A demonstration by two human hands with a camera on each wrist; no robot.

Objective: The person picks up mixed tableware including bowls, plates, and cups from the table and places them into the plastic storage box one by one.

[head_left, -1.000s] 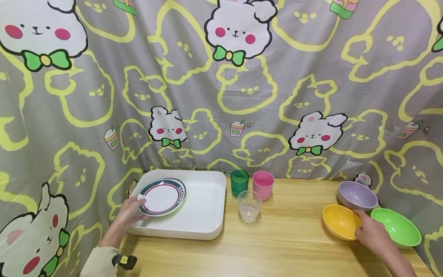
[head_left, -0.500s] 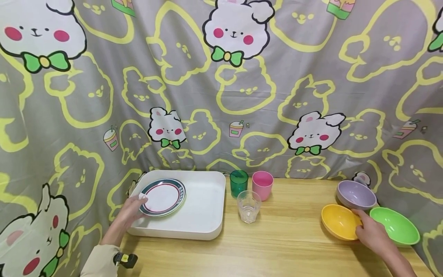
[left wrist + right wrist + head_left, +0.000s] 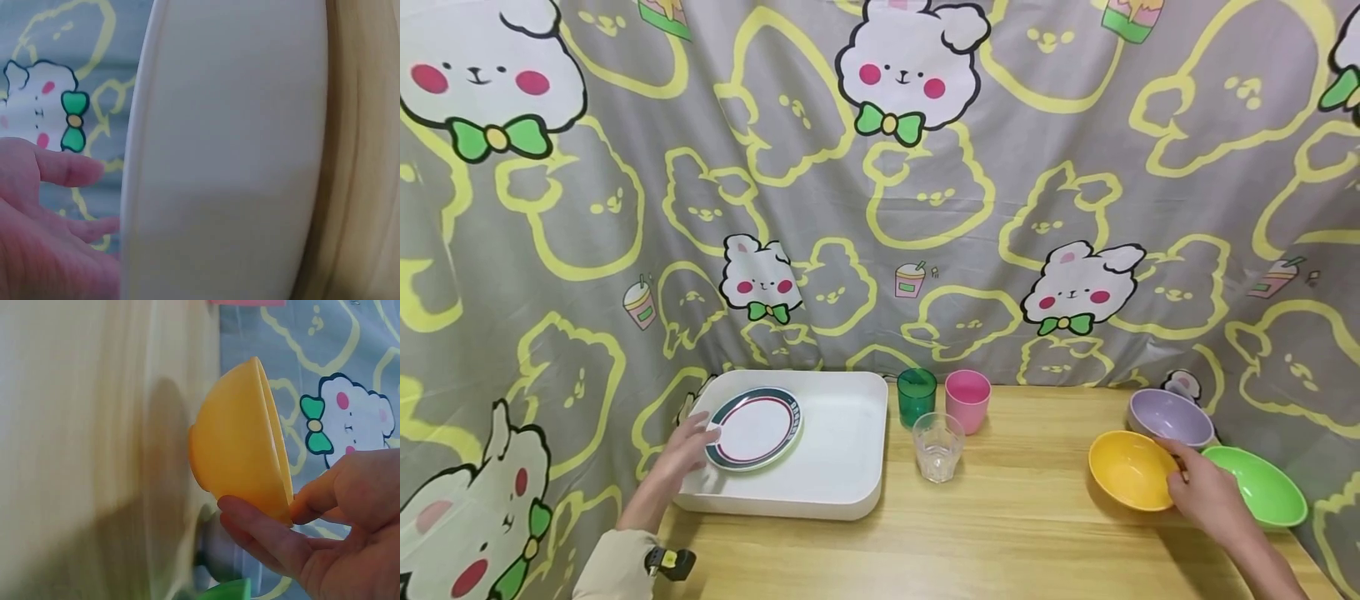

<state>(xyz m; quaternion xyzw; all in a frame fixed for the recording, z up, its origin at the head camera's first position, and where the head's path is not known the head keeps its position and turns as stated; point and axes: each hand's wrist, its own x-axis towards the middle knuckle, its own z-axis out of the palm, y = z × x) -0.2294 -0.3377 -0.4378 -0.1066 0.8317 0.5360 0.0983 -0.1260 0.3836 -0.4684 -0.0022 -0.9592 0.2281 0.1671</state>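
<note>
My left hand (image 3: 681,454) is at the left edge of a round white plate (image 3: 754,427) with a dark green rim and red ring. The plate lies in a white tray (image 3: 846,442). In the left wrist view, the thumb and fingers are spread apart beside the tray's wall (image 3: 225,125), holding nothing. My right hand (image 3: 1210,492) pinches the rim of a yellow bowl (image 3: 1127,471). Thumb and fingers grip opposite sides of that rim in the right wrist view, and the bowl's base hangs above the wooden table, its shadow beside it.
Behind the yellow bowl stands a purple bowl (image 3: 1172,417); a green bowl (image 3: 1262,492) is to the right. Between tray and bowls are a green cup (image 3: 917,400), a pink cup (image 3: 967,404) and a clear glass (image 3: 937,450). A patterned curtain (image 3: 850,200) hangs behind the table (image 3: 985,533).
The left hand has let go of the plate, its fingers lifting off the rim. The right hand has raised the yellow bowl slightly off the table and leftward, away from the green bowl.
</note>
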